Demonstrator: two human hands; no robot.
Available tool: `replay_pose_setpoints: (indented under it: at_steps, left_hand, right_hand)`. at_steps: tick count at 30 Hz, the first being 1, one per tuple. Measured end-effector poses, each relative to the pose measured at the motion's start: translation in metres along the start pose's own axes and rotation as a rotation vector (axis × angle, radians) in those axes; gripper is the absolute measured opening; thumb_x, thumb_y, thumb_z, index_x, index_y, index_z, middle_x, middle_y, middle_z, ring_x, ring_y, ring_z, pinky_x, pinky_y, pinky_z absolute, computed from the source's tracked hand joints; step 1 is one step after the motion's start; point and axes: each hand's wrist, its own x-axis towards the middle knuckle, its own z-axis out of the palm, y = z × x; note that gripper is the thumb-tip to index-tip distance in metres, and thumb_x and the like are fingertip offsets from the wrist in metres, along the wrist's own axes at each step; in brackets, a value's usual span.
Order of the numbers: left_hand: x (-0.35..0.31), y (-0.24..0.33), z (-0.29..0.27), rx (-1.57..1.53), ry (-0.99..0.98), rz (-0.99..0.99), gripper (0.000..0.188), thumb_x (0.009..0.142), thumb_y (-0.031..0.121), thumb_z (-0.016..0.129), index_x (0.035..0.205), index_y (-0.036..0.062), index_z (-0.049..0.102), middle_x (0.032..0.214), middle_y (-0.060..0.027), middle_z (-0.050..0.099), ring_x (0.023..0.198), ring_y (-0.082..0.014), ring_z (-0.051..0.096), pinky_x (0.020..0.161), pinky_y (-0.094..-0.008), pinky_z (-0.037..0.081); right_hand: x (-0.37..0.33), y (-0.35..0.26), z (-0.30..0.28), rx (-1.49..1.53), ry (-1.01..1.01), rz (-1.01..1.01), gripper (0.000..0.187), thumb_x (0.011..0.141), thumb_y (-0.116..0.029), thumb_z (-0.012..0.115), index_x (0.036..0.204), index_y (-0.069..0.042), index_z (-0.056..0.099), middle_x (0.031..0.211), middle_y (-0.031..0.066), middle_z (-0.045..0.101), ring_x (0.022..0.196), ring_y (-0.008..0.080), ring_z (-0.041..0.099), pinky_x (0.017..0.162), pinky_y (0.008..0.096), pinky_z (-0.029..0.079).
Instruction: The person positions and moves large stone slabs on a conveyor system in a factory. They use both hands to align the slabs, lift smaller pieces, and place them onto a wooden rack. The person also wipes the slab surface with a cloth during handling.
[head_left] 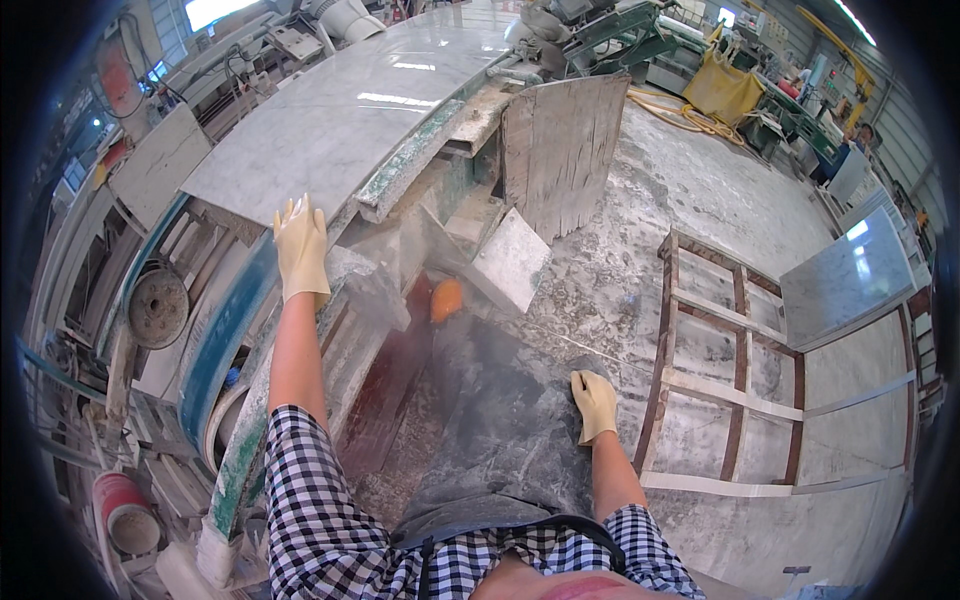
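Observation:
My left hand (301, 248), in a cream rubber glove, lies with fingers stretched out on the near end of a polished, grey-veined stone slab (330, 120). The slab lies flat on a machine bed and runs away from me. Low on the right, my right hand (596, 404), in a matching glove, is held beside my dusty dark apron (490, 400). Its fingers are curled closed next to the apron's edge. Whether they grip the apron or something else is hidden.
A worn wooden board (565, 150) and a pale stone offcut (508, 262) stand right of the machine. A blue curved rail (235, 335) runs on the left. Right, a metal frame (735, 375) lies on the wet floor near a leaning slab (850, 270). A yellow hose (690, 118) lies farther off.

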Motion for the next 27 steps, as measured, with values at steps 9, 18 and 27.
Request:
replay_pose_setpoints:
  at_steps: [9,18,27]
  left_hand:
    - [0.0017,-0.0045,0.0078,0.018,-0.028,0.013,0.044,0.105,0.03,0.047,0.133,0.0021,0.066,0.126,-0.0192,0.071,0.133,-0.0312,0.059,0.12,-0.0459,0.034]
    - [0.0005,-0.0038,0.0065,0.024,-0.01,0.037,0.041,0.106,0.028,0.044,0.122,0.0016,0.07,0.122,-0.0191,0.072,0.123,-0.0317,0.064,0.116,-0.0469,0.039]
    - [0.0002,-0.0033,0.0058,-0.036,0.066,0.073,0.036,0.104,0.026,0.044,0.103,0.0014,0.071,0.111,-0.0192,0.073,0.109,-0.0354,0.067,0.11,-0.0493,0.043]
  right_hand:
    - [-0.0008,-0.0013,-0.0012,0.013,0.015,-0.005,0.04,0.098,-0.037,0.054,0.083,-0.003,0.071,0.087,0.0224,0.07,0.087,0.0453,0.067,0.079,0.0548,0.051]
    - [-0.0008,-0.0035,-0.0028,0.008,-0.009,0.016,0.041,0.098,-0.038,0.053,0.084,-0.004,0.071,0.088,0.022,0.071,0.088,0.0451,0.067,0.08,0.0548,0.051]
    - [-0.0011,-0.0035,-0.0039,0.018,-0.004,0.005,0.041,0.098,-0.037,0.053,0.084,-0.003,0.071,0.088,0.0223,0.071,0.088,0.0449,0.067,0.08,0.0544,0.051]
